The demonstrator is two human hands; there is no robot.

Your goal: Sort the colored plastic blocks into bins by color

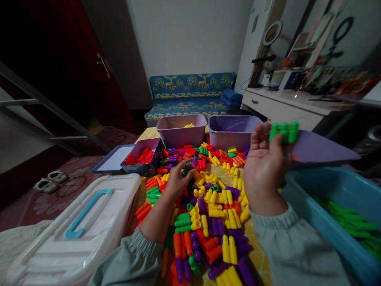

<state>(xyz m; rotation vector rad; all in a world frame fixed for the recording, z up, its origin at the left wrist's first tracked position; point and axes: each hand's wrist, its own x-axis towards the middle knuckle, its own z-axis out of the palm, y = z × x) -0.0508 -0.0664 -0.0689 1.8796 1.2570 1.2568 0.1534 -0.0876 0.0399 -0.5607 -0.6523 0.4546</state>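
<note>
My right hand (264, 167) is raised at the right, palm towards me, and grips a green plastic building block (284, 132) made of joined tubes. Lower down, my left hand (180, 176) reaches over a pile of mixed plastic blocks, with thumb and index finger apart. A little green shows beneath its fingers, but I cannot make out whether they touch it. Yellow blocks (217, 198) lie closest to that hand, mixed with purple, orange, red and green ones. To the right of my raised hand stands a blue bin (324, 174) holding green blocks (351, 222).
At the back stand a pink bin (181, 133) with yellow blocks and a purple bin (233, 135) with purple pieces. A dark box (143, 170) holds red blocks. On the left lies a white lid (98, 214) with a blue handle. A purple lid (321, 147) sits behind the blue bin.
</note>
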